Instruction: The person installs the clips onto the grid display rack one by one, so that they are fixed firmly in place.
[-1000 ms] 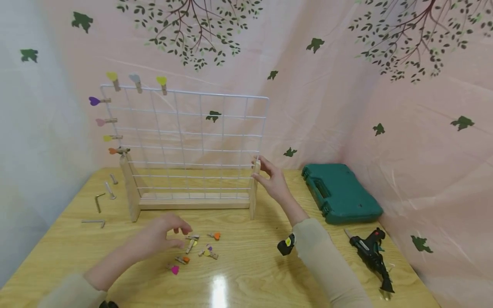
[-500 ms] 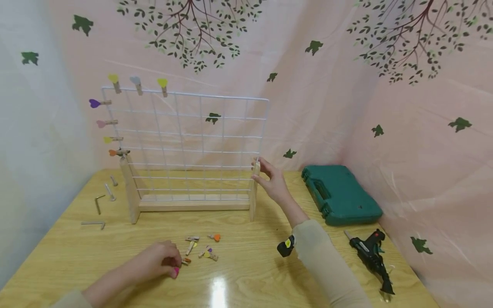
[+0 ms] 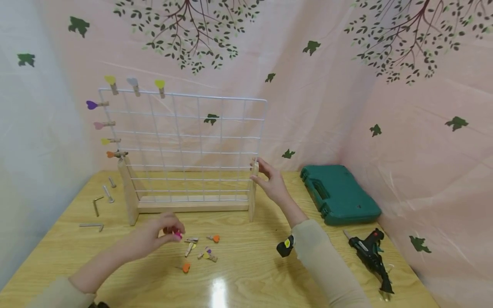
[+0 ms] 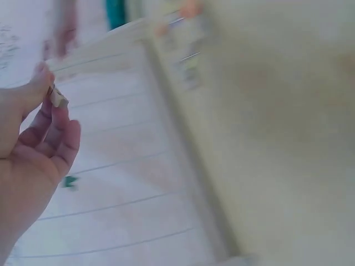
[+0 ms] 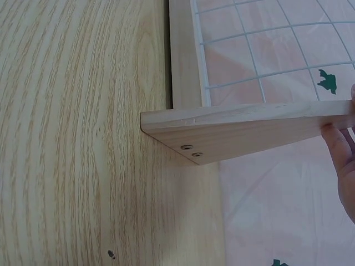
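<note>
My left hand (image 3: 148,237) pinches a small wooden clothespin with a magenta heart (image 3: 177,235), raised over the table left of the loose pins. In the left wrist view the wooden end of the clothespin (image 4: 58,99) sticks out between thumb and fingers. My right hand (image 3: 274,184) grips the top of the right wooden upright (image 3: 252,201) of a stand, thumb in front. That upright carries a white wire grid (image 3: 221,98). Heart clothespins in yellow, pale blue, purple, pink and orange are clipped along the grid's top left and left side, such as the purple one (image 3: 92,105).
Several loose clothespins, among them an orange heart one (image 3: 186,268), lie before the stand. Bolts (image 3: 108,194) and hex keys (image 3: 92,225) lie at the left. A green case (image 3: 340,194) and a black glue gun (image 3: 369,252) sit on the right, near the fabric backdrop.
My left hand went down to the magenta heart clothespin, took it up and raised it toward the stand. The orange one beside it shifted. My right hand stays on the upright.
</note>
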Available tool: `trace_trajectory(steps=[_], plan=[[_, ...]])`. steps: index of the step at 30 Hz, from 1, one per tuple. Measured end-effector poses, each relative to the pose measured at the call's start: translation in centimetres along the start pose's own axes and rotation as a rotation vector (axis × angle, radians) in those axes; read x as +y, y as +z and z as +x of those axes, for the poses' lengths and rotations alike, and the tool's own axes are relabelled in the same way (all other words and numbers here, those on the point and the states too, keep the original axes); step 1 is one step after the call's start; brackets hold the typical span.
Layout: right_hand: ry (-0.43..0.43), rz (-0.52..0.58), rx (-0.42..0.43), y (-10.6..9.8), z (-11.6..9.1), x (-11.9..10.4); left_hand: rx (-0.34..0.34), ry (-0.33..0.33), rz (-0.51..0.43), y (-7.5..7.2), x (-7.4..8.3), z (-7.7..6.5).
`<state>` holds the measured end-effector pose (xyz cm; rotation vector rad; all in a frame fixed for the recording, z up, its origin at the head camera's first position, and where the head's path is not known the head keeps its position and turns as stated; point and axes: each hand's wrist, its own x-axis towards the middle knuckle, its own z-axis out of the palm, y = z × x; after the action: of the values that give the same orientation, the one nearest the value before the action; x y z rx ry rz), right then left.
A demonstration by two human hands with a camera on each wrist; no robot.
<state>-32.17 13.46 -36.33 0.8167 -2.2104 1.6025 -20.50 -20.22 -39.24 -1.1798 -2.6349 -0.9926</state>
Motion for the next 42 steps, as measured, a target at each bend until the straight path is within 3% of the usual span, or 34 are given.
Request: trace_trajectory(steps=[4, 8, 14, 20, 23, 30, 33, 42], plan=[[-0.005, -0.006, -0.005, 0.1, 0.0, -0.1, 0.164, -0.013, 0.138, -3.9, 2.0, 2.8], [0.000, -0.015, -0.007, 0.1, 0.0, -0.1, 0.285, 0.012, 0.189, -8.4, 4.3, 6.1], [0.010, -0.022, -0.010, 0.0, 0.0, -0.1, 0.494, 0.076, 0.181, -14.4, 6.8, 11.1], [-0.010, -0.026, -0.015, 0.0, 0.0, -0.1, 0.656, -0.029, 0.221, -18.2, 8.4, 15.0], [-0.012, -0.027, -0.015, 0.0, 0.1, -0.1, 0.695, -0.101, 0.199, -19.4, 8.5, 16.5], [-0.026, -0.017, -0.018, 0.0, 0.2, 0.4, 0.671, -0.294, 0.108, -20.6, 7.7, 18.7], [-0.028, -0.015, -0.021, 0.0, 0.2, 0.1, 0.663, -0.307, 0.109, -20.5, 7.2, 19.3], [-0.019, -0.019, -0.013, -0.1, 0.2, 0.0, 0.650, -0.249, 0.172, -19.8, 6.6, 19.6]])
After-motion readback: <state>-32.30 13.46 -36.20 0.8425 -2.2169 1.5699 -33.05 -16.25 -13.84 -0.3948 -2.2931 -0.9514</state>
